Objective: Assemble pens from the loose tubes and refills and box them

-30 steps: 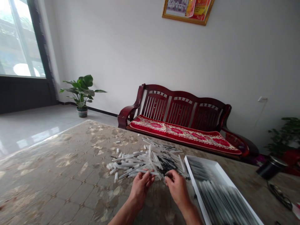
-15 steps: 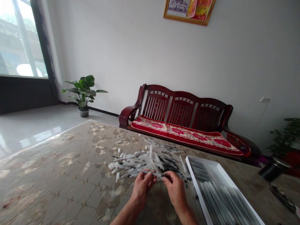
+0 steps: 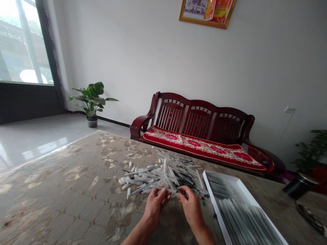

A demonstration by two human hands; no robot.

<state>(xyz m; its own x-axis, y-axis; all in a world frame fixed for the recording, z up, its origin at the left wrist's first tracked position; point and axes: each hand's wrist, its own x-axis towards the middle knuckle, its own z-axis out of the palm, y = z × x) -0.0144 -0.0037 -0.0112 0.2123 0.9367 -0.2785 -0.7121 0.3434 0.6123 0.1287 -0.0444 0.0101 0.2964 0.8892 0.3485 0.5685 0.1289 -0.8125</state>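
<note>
White tray rim and right hand have open tabletop between.

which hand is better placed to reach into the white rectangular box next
Probably the right hand: it is nearer the white rectangular box. The left hand is farther off, beyond the right, and its fingers hold a thin translucent stick.

A carved wooden settee is facing a cloth-covered table in a home's living room.
</note>
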